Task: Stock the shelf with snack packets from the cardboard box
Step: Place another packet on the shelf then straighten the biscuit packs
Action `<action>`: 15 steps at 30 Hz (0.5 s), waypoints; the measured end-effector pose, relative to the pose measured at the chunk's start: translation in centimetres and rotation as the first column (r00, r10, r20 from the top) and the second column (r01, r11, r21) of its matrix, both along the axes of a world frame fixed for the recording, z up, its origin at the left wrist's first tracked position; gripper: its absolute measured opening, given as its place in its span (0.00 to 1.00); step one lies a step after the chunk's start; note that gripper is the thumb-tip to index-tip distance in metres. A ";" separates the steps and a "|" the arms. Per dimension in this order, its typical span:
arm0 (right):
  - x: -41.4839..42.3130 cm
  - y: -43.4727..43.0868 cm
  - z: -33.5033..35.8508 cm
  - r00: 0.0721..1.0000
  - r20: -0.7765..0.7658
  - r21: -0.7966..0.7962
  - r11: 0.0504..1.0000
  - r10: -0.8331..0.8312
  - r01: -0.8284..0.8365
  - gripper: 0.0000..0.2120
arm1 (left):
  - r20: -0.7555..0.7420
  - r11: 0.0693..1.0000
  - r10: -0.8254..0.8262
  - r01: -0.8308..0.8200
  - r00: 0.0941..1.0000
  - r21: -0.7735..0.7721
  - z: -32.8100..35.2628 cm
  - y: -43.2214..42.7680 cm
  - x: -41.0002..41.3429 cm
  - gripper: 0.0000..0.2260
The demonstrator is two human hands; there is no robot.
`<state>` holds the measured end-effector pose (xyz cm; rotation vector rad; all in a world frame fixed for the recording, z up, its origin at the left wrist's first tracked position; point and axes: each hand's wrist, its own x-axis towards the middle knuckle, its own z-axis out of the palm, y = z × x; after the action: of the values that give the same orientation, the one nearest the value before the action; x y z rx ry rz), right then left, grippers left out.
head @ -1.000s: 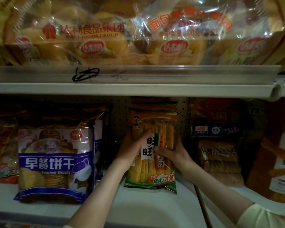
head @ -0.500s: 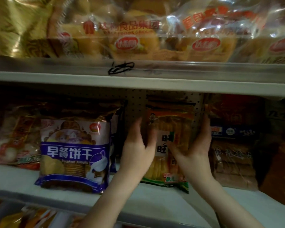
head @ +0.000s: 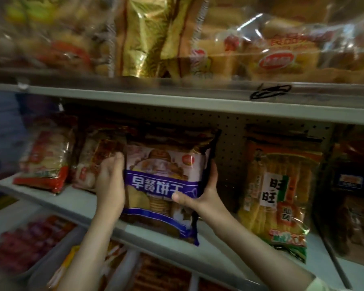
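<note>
Both hands are working on the blue biscuit packet [head: 164, 185] at the middle of the frame. The packet is standing upright at the front of the middle shelf [head: 57, 204], with its bottom corner seeming to overlap the front lip. The right hand [head: 200, 198] is gripping the packet's right edge, thumb curled across the printed front and fingers wrapping behind. The left hand [head: 110, 185] is pressing against the left edge with fairly straight fingers. Motion blur is making it hard to say whether its thumb is hooking round the packet.

The shelf is looking largely stocked. Red packets [head: 44, 160] are sitting at the left of the frame, just beside the left hand. A yellow rice cracker packet [head: 277, 198] is standing at the right, apart from the blue one with a gap of pegboard showing between them. Bread bags [head: 271, 49] are filling the upper shelf.

The blue packet is probably being seated or squared up, so this placement is not finished: neither hand is letting go. The cardboard box is out of view, so how many packets are waiting cannot be judged.
</note>
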<state>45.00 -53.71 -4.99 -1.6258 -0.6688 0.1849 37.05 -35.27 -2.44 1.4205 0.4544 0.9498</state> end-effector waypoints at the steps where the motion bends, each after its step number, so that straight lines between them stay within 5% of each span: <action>1: 0.1 0.3 -0.1 1.000 -0.017 0.006 1.000 0.008 -0.007 0.65 | -0.021 0.997 -0.083 0.083 0.996 -0.003 -0.2 1.0 0.0 0.12; 3: 0.5 0.6 0.0 0.998 -0.059 0.013 1.000 -0.003 0.004 0.67 | -0.050 0.990 -0.127 0.130 0.991 0.058 0.0 2.1 0.1 0.16; 7: 1.0 0.9 0.0 0.993 -0.111 0.040 0.998 -0.034 0.038 0.66 | -0.205 0.971 -0.214 0.231 0.955 0.064 -0.1 4.5 1.2 0.48; 11: 1.3 0.6 -0.1 0.985 -0.171 0.077 0.997 0.002 0.011 0.65 | -0.322 0.879 -0.462 0.475 0.826 -0.043 0.2 4.3 2.1 0.31; 15: 1.6 0.7 0.1 0.975 -0.221 0.090 0.996 0.029 -0.009 0.64 | -0.229 0.869 -0.492 0.489 0.840 -0.074 -0.2 4.7 3.2 0.34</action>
<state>46.57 -53.04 -4.87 -1.4876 -0.5130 0.3416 40.27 -30.56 -2.60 1.5473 0.2483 0.3575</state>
